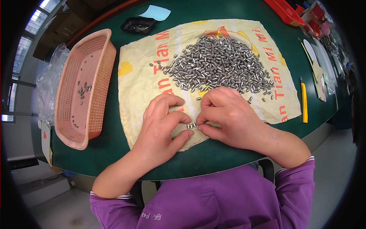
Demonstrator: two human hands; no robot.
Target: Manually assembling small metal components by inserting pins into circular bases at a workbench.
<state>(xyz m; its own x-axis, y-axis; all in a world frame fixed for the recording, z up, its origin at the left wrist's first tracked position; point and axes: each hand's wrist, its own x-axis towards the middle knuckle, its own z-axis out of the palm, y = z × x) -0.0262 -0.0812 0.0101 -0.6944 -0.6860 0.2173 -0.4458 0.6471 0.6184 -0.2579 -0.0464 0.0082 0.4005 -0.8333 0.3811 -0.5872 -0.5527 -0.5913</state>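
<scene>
- Your left hand (162, 122): narrowly parted at small, silver, barrel-shaped metal pieces (190, 125), near the cream fabric cloth (133, 95)'s front edge.
- Your right hand (228, 116): pinched beside them, hold unclear.

Two hands (160, 124) (230, 118), one cloth (137, 89) (one cutter (304, 102))

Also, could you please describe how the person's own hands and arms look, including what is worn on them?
The left hand and right hand are bare, with no gloves, rings or watch visible. The forearms are uncovered too, up to about the elbows, where the matching purple, white-edged left sleeve and right sleeve end.
</scene>
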